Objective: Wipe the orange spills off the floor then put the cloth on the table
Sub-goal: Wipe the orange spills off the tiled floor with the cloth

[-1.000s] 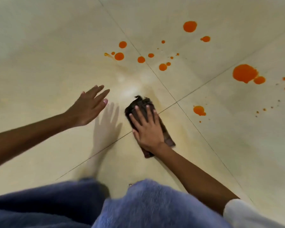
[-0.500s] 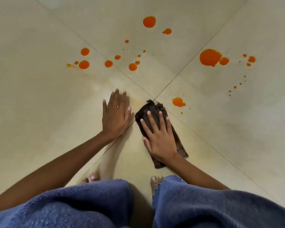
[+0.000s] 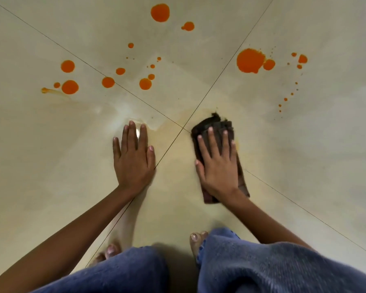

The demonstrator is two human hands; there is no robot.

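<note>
On the pale floor (image 3: 30,166), far left, sits a cluster of orange drops (image 3: 70,87), not yet wiped. My left hand (image 3: 133,159) lies flat just left of the tile joint, fingers straight and close together, bracing me. Right of the joint, my right hand (image 3: 219,166) presses the dark cloth (image 3: 217,126) down, fingers straight and spread. A faint yellow film (image 3: 173,125) lies near it, so I judge firm, overlapping strokes best. The big blot (image 3: 250,60) lies farther right; no table shows.
</note>
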